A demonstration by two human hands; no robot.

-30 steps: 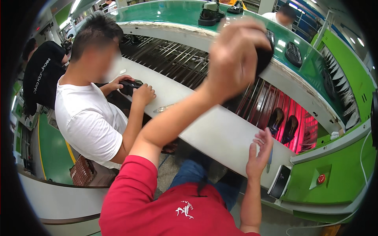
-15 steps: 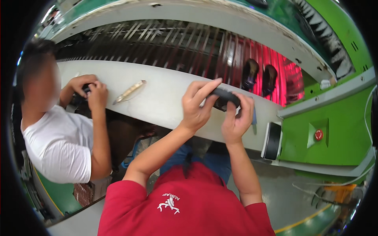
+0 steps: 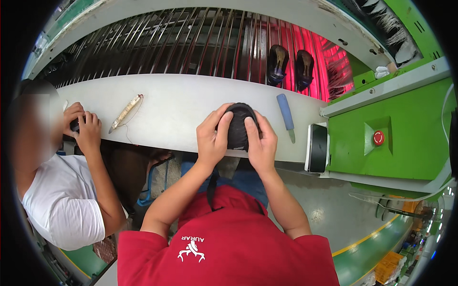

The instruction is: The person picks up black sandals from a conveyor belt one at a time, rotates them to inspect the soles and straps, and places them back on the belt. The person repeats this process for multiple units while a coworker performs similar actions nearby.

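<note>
In front of me, over the white worktop (image 3: 176,109), I hold a black shoe sole (image 3: 237,127) with a thick, rounded rim. My left hand (image 3: 213,138) grips its left edge, thumb lying on the face turned to me. On the opposite edge my right hand (image 3: 261,143) is closed, its thumb also pressing that face. Most fingers are hidden behind the sole. To the right of my right hand lies a blue-handled knife (image 3: 285,112), blade toward me. A tape-wrapped knife-like tool (image 3: 126,113) with a thin thread rests farther left.
Two dark shoes (image 3: 277,66) (image 3: 304,70) sit on the metal roller conveyor (image 3: 191,45) under red light. At the left, a co-worker in a white shirt (image 3: 69,202) handles a small dark thing. A green machine panel (image 3: 348,157) with a red button (image 3: 379,137) stands right; a black-faced box (image 3: 317,148) adjoins it.
The sole has come lower and nearer to me, turned from edge-on to show its broad face. Both hands moved with it, leaving the blue-handled knife uncovered. My view has shifted a little.
</note>
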